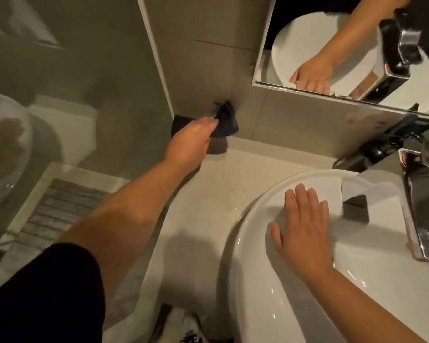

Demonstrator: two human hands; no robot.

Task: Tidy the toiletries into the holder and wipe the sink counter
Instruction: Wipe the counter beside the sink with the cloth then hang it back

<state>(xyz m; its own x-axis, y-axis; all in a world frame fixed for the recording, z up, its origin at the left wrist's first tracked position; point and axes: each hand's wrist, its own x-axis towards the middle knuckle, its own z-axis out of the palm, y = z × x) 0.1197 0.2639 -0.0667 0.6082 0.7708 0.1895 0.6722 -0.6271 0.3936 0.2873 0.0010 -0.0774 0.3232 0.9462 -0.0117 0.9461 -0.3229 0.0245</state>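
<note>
A left hand grips a dark cloth at the counter corner; the right hand rests flat, empty, on the basin. The puddle nearby could be missed.

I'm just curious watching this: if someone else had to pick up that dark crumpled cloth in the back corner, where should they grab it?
Probably the bunched right end of the dark crumpled cloth, coming from the front. The left hand covers its middle, and walls block the back and left.
</note>
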